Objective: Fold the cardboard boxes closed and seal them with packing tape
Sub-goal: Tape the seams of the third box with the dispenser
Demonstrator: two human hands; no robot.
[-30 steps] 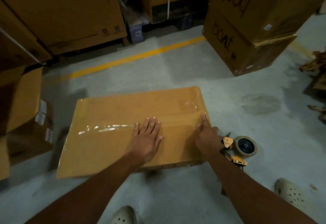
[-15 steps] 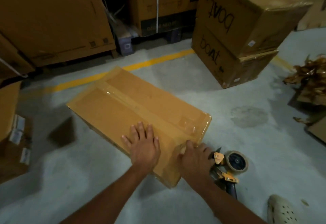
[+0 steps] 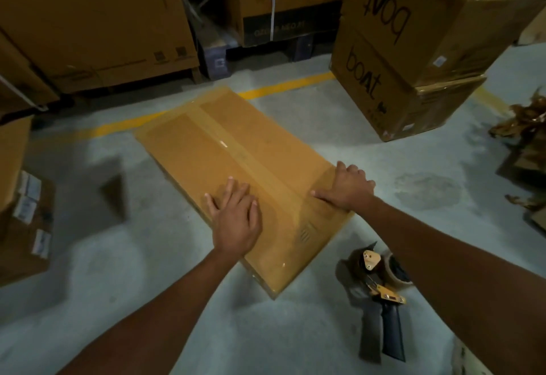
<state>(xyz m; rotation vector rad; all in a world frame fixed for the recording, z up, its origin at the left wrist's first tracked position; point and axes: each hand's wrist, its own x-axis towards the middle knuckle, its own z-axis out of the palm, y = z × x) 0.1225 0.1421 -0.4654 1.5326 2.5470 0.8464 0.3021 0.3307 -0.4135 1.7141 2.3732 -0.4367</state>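
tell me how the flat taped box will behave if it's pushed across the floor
The flat box lies low and wide on the smooth floor, so it should slide, not tip. The left hand presses flat without denting it, so probably stiff enough. Its glossy tape may feel slippery.

**Both hands on the taped box**

I see my left hand [image 3: 236, 221] lying flat on top of the cardboard box [image 3: 206, 156]. My right hand [image 3: 345, 190] grips its right edge, fingers curled over. A clear tape strip [image 3: 251, 153] runs along the closed flaps. The tape dispenser [image 3: 375, 292] lies on the floor [image 3: 310, 339] just beside the box's near corner.
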